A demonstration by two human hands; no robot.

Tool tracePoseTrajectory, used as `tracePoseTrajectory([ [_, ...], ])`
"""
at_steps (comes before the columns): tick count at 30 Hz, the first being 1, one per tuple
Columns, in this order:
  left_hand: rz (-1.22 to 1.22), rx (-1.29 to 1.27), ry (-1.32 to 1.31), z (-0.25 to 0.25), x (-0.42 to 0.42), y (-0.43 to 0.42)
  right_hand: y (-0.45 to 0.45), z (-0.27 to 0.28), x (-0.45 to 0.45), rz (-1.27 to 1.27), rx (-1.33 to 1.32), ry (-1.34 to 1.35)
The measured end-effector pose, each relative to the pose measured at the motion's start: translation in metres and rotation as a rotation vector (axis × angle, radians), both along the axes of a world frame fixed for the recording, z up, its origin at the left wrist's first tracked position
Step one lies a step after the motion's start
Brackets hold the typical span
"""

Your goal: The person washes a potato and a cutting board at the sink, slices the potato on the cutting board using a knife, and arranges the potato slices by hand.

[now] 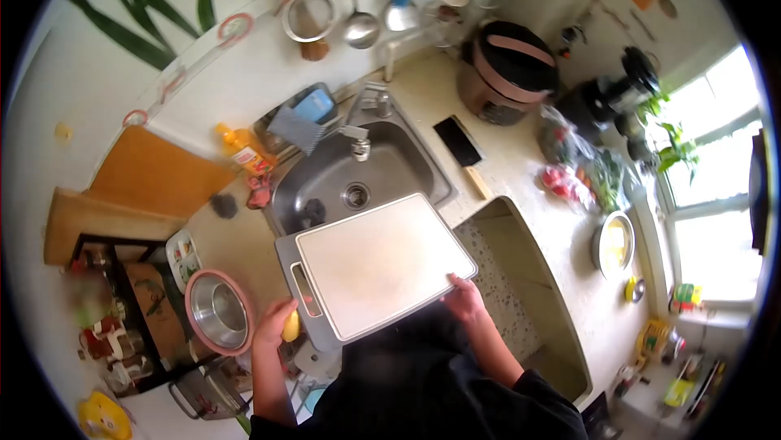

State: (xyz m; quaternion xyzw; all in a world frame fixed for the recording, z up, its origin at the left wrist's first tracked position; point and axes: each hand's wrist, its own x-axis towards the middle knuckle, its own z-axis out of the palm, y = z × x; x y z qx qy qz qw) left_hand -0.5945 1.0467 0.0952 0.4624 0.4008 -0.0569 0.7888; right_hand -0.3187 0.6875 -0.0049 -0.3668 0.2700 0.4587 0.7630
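A white cutting board (386,265) with a grey rim and a handle slot is held flat in front of me, over the near edge of the sink (407,167). My right hand (465,302) grips its right near corner, thumb on top. My left hand (275,324) is at the board's left end, fingers closed at the handle side and partly hidden under it. A small yellow thing (291,327) shows beside the left fingers; its kind I cannot make out. In the sink, a dark scrubber (313,212) lies left of the drain.
Left of me stand a pink-rimmed metal basin (220,312) and a black rack (150,302). An orange detergent bottle (244,148) is by the sink. On the right counter are a rice cooker (508,72), a cleaver (460,147), bagged vegetables (582,167) and a bowl (613,246).
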Motion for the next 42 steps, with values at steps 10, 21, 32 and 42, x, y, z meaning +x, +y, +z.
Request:
tracePoseTrajectory([
  [10,-0.541,0.064,-0.093,-0.003,0.124,-0.066,-0.165,0.007,-0.089,-0.426,-0.017,-0.172],
  [21,-1.118,0.078,-0.065,0.0,0.266,-0.344,-0.398,0.006,-0.202,-0.984,-0.036,-0.185],
  [32,-1.454,0.076,-0.208,-0.014,0.318,-0.601,-0.594,-0.001,-0.258,-1.296,-0.115,-0.084],
  [42,-1.528,0.081,-0.078,-0.05,0.387,-0.716,-0.68,-0.045,-0.223,-1.348,-0.149,-0.039],
])
